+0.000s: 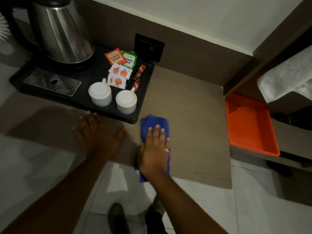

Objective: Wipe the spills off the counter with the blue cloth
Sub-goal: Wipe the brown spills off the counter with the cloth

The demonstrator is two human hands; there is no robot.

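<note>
Head view: "CLASSIC ASSAM" sachet behind right hand on blue cloth.

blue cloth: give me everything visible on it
The blue cloth is deep blue, soft fabric, bunched or folded into a long strip. It lies flat on the brown counter, just right of the black tray's front corner, and its near end hangs over the counter's front edge. The right hand presses flat on its middle, fingers spread. The left hand is apart from it.

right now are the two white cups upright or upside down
Upside down: both cups on the black tray show flat closed bases on top, not open mouths.
</note>
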